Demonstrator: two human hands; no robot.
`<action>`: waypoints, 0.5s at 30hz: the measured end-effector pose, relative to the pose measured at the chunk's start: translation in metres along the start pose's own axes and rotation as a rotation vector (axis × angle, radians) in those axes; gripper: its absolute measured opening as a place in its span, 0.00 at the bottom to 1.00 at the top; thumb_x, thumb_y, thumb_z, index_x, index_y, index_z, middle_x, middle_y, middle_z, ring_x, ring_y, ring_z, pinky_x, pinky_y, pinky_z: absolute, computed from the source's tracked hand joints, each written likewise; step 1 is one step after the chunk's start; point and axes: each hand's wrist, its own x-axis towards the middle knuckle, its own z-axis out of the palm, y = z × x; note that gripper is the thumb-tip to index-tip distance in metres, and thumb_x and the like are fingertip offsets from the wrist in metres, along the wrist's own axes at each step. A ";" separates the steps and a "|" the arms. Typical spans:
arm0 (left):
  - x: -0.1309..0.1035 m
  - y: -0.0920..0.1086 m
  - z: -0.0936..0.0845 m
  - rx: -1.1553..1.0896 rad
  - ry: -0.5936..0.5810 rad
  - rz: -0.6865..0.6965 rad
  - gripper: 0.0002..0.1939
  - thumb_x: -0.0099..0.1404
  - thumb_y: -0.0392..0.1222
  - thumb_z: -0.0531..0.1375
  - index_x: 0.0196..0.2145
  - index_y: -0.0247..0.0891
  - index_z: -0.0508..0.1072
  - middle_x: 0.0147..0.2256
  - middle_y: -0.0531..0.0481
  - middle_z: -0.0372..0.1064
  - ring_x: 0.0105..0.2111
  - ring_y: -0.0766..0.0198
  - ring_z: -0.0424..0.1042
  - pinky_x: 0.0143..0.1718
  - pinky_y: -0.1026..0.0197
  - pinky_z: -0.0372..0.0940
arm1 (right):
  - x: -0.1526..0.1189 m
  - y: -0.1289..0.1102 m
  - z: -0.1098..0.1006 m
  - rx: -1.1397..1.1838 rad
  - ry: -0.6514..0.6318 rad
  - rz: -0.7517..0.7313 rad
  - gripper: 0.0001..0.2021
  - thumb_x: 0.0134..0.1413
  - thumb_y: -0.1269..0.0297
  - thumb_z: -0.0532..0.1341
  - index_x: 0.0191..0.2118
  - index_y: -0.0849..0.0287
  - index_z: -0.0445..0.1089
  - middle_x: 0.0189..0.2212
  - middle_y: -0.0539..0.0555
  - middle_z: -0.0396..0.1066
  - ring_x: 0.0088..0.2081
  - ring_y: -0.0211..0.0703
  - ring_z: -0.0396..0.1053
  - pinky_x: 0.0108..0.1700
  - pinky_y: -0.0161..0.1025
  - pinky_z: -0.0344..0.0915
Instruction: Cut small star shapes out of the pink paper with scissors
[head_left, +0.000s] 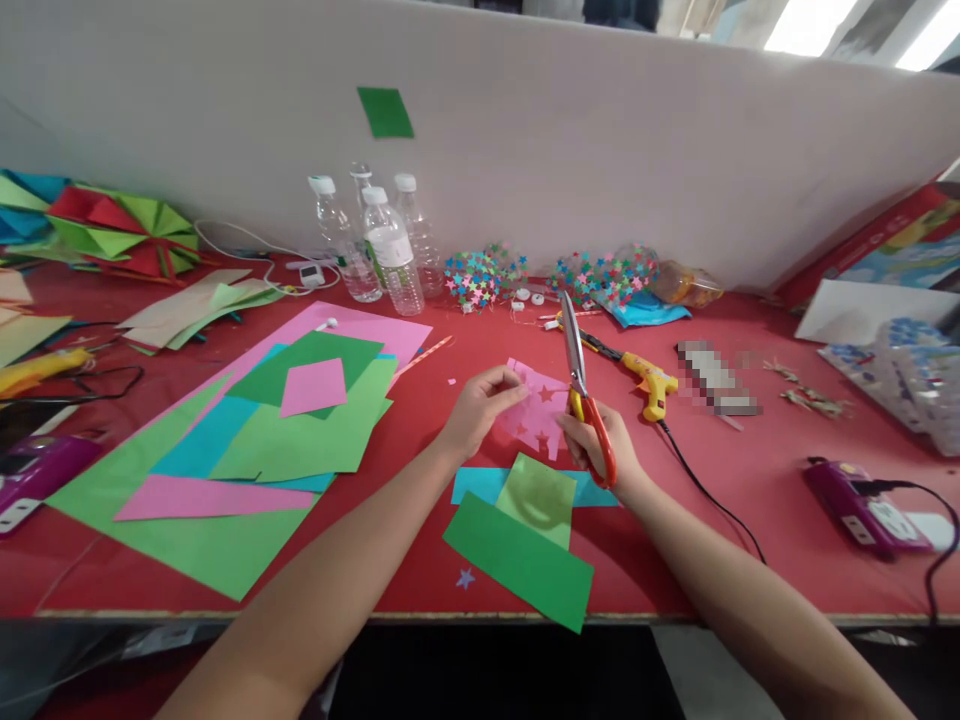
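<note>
My left hand (484,405) pinches the left edge of a small pink paper (534,405) with star-shaped holes in it. In my right hand (604,445) are scissors with red and yellow handles (600,440), their long blades pointing up and away from me. My right fingertips are close to the right edge of the pink paper; whether they touch it I cannot tell. Below the hands, a light green paper (536,500) and a dark green strip (521,560) overlap a blue strip (478,485). A small purple star (465,578) lies near the table's front edge.
Stacked coloured sheets (315,430) lie on the left of the red table (420,590). Plastic bottles (391,250) and bags of small stars (476,278) stand along the back. A yellow glue gun (651,385), its cable and a purple power strip (862,505) are on the right.
</note>
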 end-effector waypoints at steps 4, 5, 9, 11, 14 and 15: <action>0.003 0.000 -0.004 0.089 0.027 0.043 0.08 0.56 0.42 0.62 0.25 0.38 0.68 0.29 0.55 0.64 0.32 0.67 0.63 0.36 0.64 0.59 | 0.002 0.003 0.000 0.011 0.113 -0.015 0.13 0.46 0.61 0.62 0.21 0.55 0.55 0.09 0.41 0.57 0.10 0.31 0.53 0.13 0.30 0.50; 0.005 0.000 -0.007 0.127 0.052 0.082 0.08 0.57 0.42 0.62 0.25 0.38 0.68 0.30 0.54 0.65 0.33 0.66 0.64 0.38 0.63 0.59 | 0.005 0.004 -0.002 0.022 0.171 -0.026 0.13 0.46 0.62 0.61 0.20 0.55 0.55 0.08 0.41 0.57 0.10 0.31 0.52 0.13 0.30 0.50; 0.016 -0.005 -0.023 0.425 0.114 0.180 0.07 0.59 0.43 0.60 0.26 0.38 0.69 0.31 0.51 0.65 0.35 0.63 0.66 0.42 0.60 0.60 | 0.026 0.013 -0.019 0.082 0.406 -0.071 0.13 0.45 0.64 0.58 0.17 0.55 0.54 0.08 0.43 0.55 0.10 0.32 0.53 0.13 0.31 0.50; 0.020 -0.011 -0.026 0.610 0.034 0.164 0.07 0.60 0.42 0.60 0.27 0.38 0.69 0.30 0.51 0.63 0.34 0.63 0.65 0.41 0.59 0.60 | 0.038 0.018 -0.031 0.122 0.482 -0.043 0.11 0.44 0.64 0.58 0.17 0.55 0.55 0.08 0.43 0.55 0.10 0.32 0.53 0.12 0.31 0.48; 0.021 -0.022 -0.022 0.841 -0.103 0.178 0.07 0.63 0.38 0.55 0.27 0.39 0.66 0.30 0.50 0.62 0.35 0.61 0.64 0.42 0.57 0.60 | 0.051 0.024 -0.043 0.145 0.509 -0.018 0.11 0.42 0.65 0.57 0.17 0.54 0.54 0.07 0.43 0.54 0.08 0.32 0.52 0.11 0.31 0.47; 0.020 -0.026 -0.019 0.901 -0.135 0.187 0.08 0.65 0.37 0.54 0.27 0.39 0.65 0.31 0.50 0.62 0.36 0.60 0.64 0.42 0.57 0.60 | 0.053 0.025 -0.045 0.153 0.514 -0.007 0.10 0.42 0.66 0.56 0.17 0.54 0.54 0.07 0.43 0.54 0.08 0.32 0.52 0.10 0.31 0.47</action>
